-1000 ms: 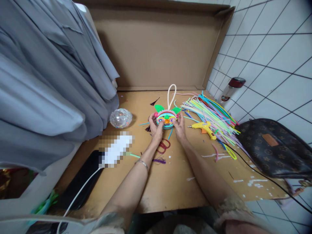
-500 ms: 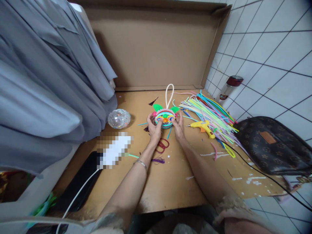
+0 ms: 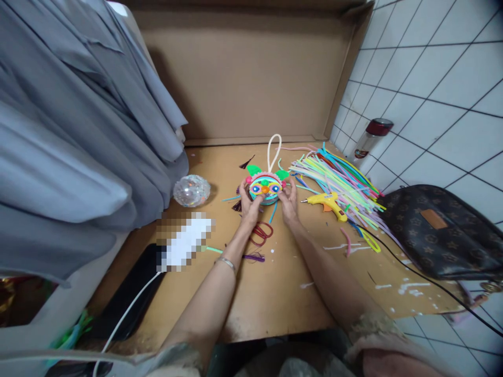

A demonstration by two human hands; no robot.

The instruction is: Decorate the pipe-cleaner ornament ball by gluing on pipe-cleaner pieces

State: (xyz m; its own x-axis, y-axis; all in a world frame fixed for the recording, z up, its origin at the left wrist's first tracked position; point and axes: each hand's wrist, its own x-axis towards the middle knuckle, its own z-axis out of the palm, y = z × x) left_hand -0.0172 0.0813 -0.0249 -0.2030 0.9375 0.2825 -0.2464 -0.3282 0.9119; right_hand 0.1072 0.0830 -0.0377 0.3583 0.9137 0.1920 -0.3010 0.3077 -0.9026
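We see glue gun (image 3: 323, 199) yellow; pouch (image 3: 458, 238) dark, repeating floral motif, patch (image 3: 433, 219) tan. We see ornament (image 3: 266, 189) multicoloured, ears (image 3: 253, 170) green; cloth (image 3: 78, 131) grey.

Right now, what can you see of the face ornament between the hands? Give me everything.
The face ornament is roundish, with blue eyes in yellow surrounds, an orange nose, green leaf-shaped ears, a pink frilly top edge, pink balls at the sides and a pale loop rising above. Its material is unclear. It faces the camera, roughly level, gripped at its sides by the left hand and right hand. Whether it touches the table cannot be told.
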